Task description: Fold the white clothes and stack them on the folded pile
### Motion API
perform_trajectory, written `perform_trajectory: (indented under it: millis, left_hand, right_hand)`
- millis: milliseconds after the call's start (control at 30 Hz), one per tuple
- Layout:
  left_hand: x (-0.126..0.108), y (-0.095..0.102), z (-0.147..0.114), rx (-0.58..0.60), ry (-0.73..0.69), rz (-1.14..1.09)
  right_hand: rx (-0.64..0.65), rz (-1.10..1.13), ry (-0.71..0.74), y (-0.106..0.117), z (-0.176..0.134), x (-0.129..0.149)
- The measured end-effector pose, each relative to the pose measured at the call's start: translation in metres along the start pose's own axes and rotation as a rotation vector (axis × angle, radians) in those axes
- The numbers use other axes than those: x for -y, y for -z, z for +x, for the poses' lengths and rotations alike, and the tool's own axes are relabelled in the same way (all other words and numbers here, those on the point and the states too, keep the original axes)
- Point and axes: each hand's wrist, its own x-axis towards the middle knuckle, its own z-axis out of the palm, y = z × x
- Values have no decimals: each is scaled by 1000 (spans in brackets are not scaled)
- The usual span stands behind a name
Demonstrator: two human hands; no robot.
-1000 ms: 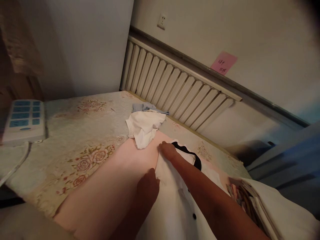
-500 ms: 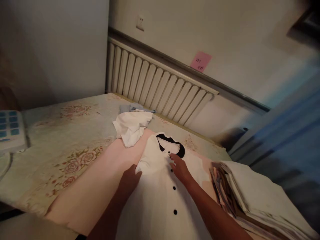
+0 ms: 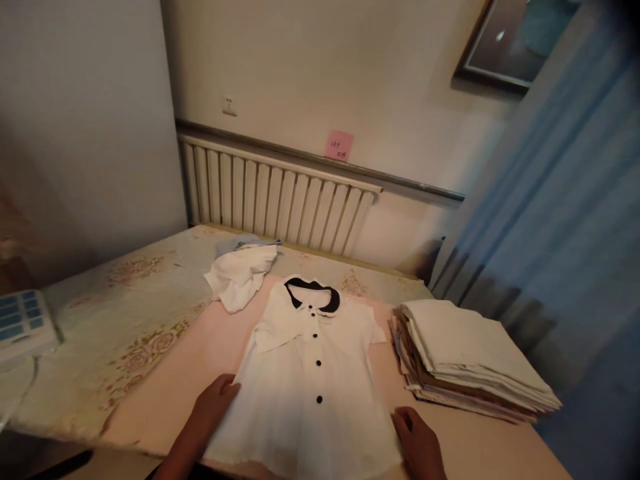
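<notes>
A white short-sleeved blouse [image 3: 287, 387] with a black-trimmed collar [image 3: 330, 303] and dark buttons lies front side up, collar away from me. My left hand [image 3: 215, 403] is at its left side edge, thumb and fingers closed on the cloth. At the lower right edge my right hand [image 3: 419, 440] has curled fingers closed on the blouse's side near the hem. The left sleeve [image 3: 277, 333] is folded partly over the front, while the right sleeve [image 3: 379, 328] points outward. Some fingertips are hidden beneath the cloth.
Under the blouse is a pink cloth [image 3: 165, 407] on a flowered tablecloth [image 3: 150, 287]. A crumpled white garment [image 3: 243, 273] lies far left, a stack of folded fabric [image 3: 470, 347] at right. A white device with blue keys [image 3: 25, 327] stands left. Behind are a radiator [image 3: 280, 200] and blue curtain [image 3: 540, 200].
My right hand has moved from the collar buttons down to the lower right edge. My left hand has slid down the left side from near the sleeve. The view has levelled.
</notes>
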Motion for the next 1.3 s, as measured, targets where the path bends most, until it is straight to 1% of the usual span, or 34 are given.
perform_trajectory:
  millis: [100, 200, 367, 500, 567, 700, 833, 967, 1067, 1167, 1300]
  left_hand:
    - [11, 3, -14, 5, -16, 27]
    - [15, 4, -23, 4, -22, 46]
    - [21, 3, -27, 18, -57, 77]
    - [25, 2, -29, -6, -85, 163]
    - [24, 0, -32, -22, -62, 186]
    - [17, 1, -39, -45, 79, 161]
    - [10, 8, -43, -127, 61, 270]
    - [5, 18, -48, -122, 86, 364]
    - [4, 24, -54, -137, 68, 409]
    - [6, 29, -59, -144, 56, 437]
    - [13, 36, -61, -152, 46, 439]
  right_hand:
    - [46, -2, 35, -2, 2, 6]
    - [76, 0, 37, -5, 5, 8]
    - [110, -32, 92, -9, 5, 5]
    - [121, -92, 114, -8, 1, 6]
    - [121, -113, 118, -7, 0, 6]
    - [126, -103, 108, -6, -3, 7]
    - [133, -96, 118, -5, -4, 6]
    - [153, -95, 124, -5, -7, 4]
    - [156, -100, 120, -3, -11, 6]
    - [152, -117, 145, -3, -18, 7]
    - [179, -113, 169, -6, -27, 6]
